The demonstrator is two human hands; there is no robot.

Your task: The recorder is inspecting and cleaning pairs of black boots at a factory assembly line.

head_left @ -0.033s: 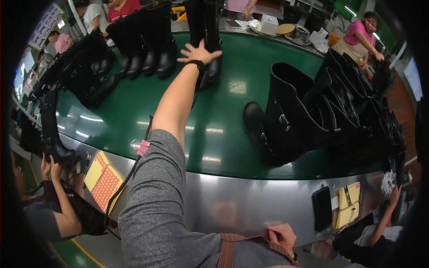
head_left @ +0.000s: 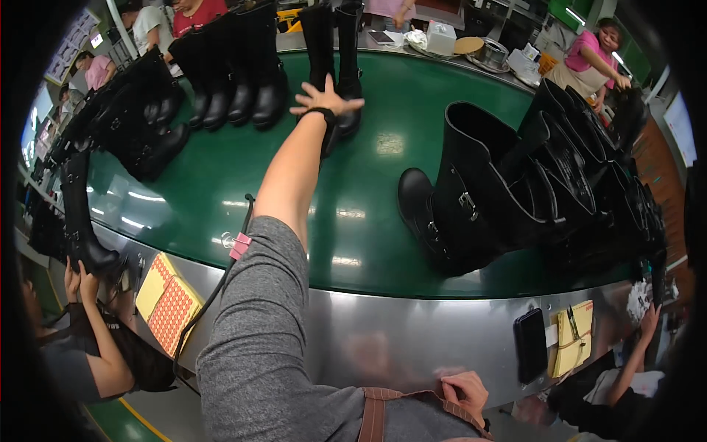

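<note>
My left arm reaches far across the green tabletop. At its end my left hand (head_left: 325, 99) is open, fingers spread wide, in front of a pair of tall black boots (head_left: 348, 66) that stand upright. The palm and fingers overlap the boots' lower parts in view; whether they touch is unclear. My right hand (head_left: 465, 390) rests low, close to my body beside the brown apron strap (head_left: 374, 416). Its fingers are curled in, and nothing shows in them.
Black buckled boots (head_left: 471, 199) crowd the table's right side. More boots (head_left: 239, 81) stand at the far left. A phone (head_left: 531, 344) and a yellow notepad (head_left: 573, 339) lie on the metal edge; yellow-and-red cards (head_left: 169, 306) lie left. Co-workers are around the table.
My left hand has drawn back slightly toward me, its fingers still spread. The boots on the table appear shifted a little to the left. My right hand has stayed where it was.
</note>
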